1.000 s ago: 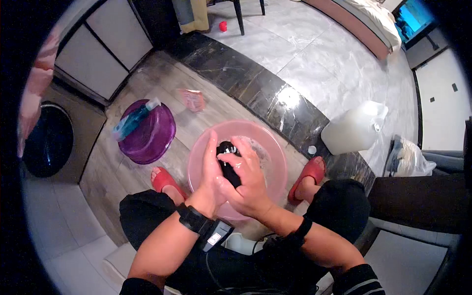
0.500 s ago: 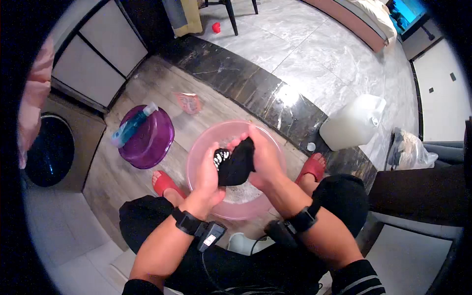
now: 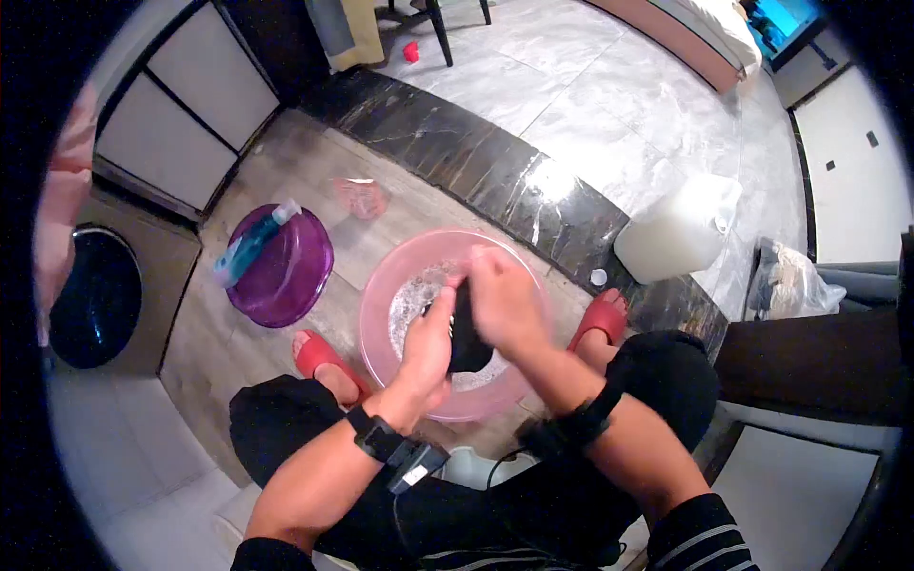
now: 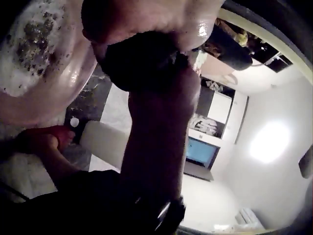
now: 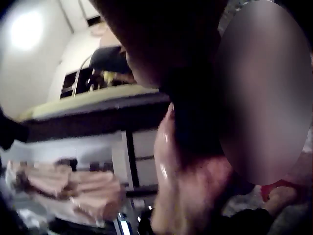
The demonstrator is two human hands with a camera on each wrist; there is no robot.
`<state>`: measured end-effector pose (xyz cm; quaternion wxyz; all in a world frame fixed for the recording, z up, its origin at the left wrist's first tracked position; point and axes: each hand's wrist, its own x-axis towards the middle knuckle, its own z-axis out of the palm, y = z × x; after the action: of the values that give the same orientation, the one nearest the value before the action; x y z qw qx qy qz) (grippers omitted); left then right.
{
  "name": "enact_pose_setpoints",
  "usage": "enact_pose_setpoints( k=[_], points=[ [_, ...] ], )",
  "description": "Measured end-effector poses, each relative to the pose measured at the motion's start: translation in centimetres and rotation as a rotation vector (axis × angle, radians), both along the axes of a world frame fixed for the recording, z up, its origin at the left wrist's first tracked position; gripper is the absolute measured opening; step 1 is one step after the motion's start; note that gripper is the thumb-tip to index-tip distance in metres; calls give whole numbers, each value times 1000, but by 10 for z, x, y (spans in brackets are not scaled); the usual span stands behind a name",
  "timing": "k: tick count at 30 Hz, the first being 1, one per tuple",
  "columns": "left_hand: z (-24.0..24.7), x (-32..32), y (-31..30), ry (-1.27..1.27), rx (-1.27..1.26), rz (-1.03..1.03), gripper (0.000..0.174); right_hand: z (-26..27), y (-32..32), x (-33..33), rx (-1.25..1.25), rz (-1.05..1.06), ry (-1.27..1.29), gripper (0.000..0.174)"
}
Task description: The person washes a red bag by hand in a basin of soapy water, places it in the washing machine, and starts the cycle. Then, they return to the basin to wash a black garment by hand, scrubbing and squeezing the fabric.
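Your left hand (image 3: pixel 428 350) and right hand (image 3: pixel 503 303) meet over the pink basin (image 3: pixel 376 319), and the black cloth (image 3: pixel 466 338) sits squeezed between them. It lies against the palm of your left hand and just under the curled fingers of your right. Your left hand grips the cloth from its own side with the fingers bent round the bunched fabric. The left wrist view shows that dark bundle (image 4: pixel 142 61) tucked right under the wet hand (image 4: pixel 146 19), with the basin's foamy wall (image 4: pixel 39 73) just beside it. Your right hand closes on the cloth from above, though it is blurred in the head view, so the exact lie of each finger cannot be told. The cloth hangs over the sudsy water, and whether its lower end dips in is not clear. Beyond your left hand, well apart, a purple basin (image 3: pixel 286 276) carries a blue bottle (image 3: pixel 249 243) across its rim. Beyond your right hand stands a white jug (image 3: pixel 676 233). Red slippers (image 3: pixel 319 354) flank the pink basin — one by each wrist.
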<state>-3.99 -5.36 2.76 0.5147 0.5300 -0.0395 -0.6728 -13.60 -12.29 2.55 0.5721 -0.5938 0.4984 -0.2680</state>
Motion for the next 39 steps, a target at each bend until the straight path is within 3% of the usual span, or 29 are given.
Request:
enact_pose_setpoints(
  k=[1, 2, 6, 10, 11, 14, 18, 23, 26, 27, 31, 34, 35, 39],
  points=[
    [0, -1, 1, -60, -68, 26, 37, -3, -10, -8, 205, -73, -158, 28],
    [1, -1, -1, -121, -139, 48, 36, -7, -13, -15, 613, -186, -584, 28],
    [29, 32, -7, 55, -158, 109, 33, 3, -15, -25, 399, -115, -348, 30],
    [32, 52, -16, 37, -217, 311, 33, 18, -9, -29, 368, -22, -242, 31],
    [33, 55, -17, 64, -260, 336, 33, 21, -6, -33, 485, -1, -289, 19],
    [39, 64, -21, 150, -299, 401, 33, 21, 9, -32, 317, 88, -409, 21],
    [45, 66, -23, 221, -346, 397, 33, 21, 16, -34, 287, 298, -281, 36],
    [59, 53, -19, 288, -450, 272, 34, 13, 14, -25, -163, 242, -52, 64],
    [56, 54, -19, 285, -494, 241, 35, 41, 17, -25, 224, 400, -157, 58],
    [52, 57, -19, 313, -525, 219, 36, 40, 17, -26, 146, 389, -113, 49],
    [47, 59, -17, 284, -559, 161, 39, 26, 15, -28, 265, 277, -273, 36],
    [45, 61, -15, 249, -573, 140, 40, 23, 8, -29, 162, 266, -243, 34],
    [44, 61, -15, 256, -568, 144, 40, 24, 7, -29, 254, 237, -299, 31],
    [40, 63, -14, 233, -558, 155, 41, 32, 2, -31, 241, 207, -251, 25]
  ],
)
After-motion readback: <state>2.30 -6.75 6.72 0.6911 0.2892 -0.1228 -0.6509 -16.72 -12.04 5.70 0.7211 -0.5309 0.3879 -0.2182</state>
